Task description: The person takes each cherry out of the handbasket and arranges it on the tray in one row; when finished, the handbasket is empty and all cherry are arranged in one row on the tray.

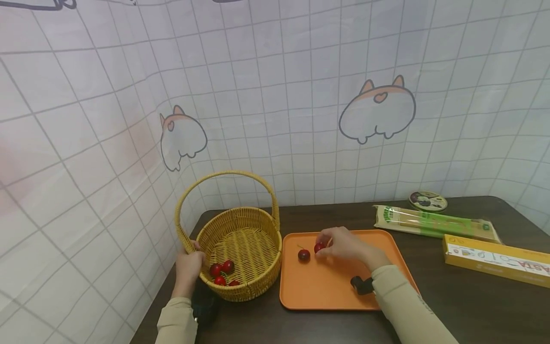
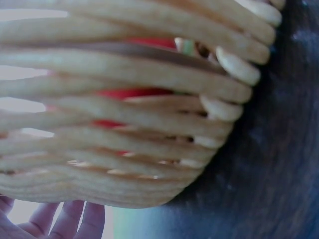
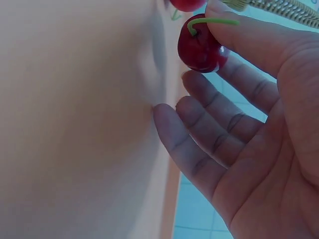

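A woven yellow basket with a tall handle stands on the dark table and holds several red cherries. My left hand grips the basket's near left rim; in the left wrist view the basket wall fills the frame, with red showing through the weave. To its right lies an orange tray. My right hand pinches a dark red cherry by thumb and forefinger just above the tray. A second cherry lies on the tray to the left of that hand.
A long green and clear packet, a yellow pasta box and a round tin lie at the right back of the table. A checked cloth with cartoon animals hangs behind and at the left. The table's edge runs close beside the basket.
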A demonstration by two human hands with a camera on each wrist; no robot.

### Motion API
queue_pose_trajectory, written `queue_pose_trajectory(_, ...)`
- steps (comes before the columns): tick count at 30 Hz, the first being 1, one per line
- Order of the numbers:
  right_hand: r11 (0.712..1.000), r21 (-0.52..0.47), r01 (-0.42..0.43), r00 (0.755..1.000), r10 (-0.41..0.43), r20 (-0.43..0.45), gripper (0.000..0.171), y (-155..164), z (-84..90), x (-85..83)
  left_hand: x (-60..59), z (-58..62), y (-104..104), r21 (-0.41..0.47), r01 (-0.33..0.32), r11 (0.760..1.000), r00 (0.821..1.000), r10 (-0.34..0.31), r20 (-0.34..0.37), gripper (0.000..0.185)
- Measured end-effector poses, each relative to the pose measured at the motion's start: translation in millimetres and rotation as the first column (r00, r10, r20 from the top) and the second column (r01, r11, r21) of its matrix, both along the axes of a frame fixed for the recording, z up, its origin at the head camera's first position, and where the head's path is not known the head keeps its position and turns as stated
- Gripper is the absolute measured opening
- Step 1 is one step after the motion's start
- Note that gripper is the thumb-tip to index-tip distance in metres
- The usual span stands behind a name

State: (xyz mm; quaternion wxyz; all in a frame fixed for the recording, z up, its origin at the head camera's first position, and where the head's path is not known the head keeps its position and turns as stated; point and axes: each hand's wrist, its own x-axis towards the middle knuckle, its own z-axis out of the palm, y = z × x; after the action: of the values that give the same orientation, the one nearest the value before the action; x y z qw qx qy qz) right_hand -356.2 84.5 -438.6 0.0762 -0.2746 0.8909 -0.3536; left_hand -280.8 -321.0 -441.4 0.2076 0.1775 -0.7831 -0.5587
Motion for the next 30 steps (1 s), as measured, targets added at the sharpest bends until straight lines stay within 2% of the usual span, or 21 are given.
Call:
queue_pose_trajectory(7,1.0,0.006,-0.005,1.0,0.006,-0.023,0.026,-1.0,-4.7,-0.4,0.1,0.0,-0.5,-0.013,0.006,1.0,1.0,-0.006,0.009,0.029)
queue_pose_trajectory(17,0.998,0.034,-0.06,0.997,0.061,-0.037,0.026,-4.3,-6.4,1.7,0.8,2.1,0.8,0.0,0.009,1.0,1.0,-0.009,0.023,0.028)
queue_pose_trajectory(30,0.997,0.019,-0.075,0.997,0.075,-0.02,0.027,-7.0,-6.6,4.9,-0.4,0.8,-0.7,0.003,0.02,1.0,0.999,-0.02,0.024,0.027)
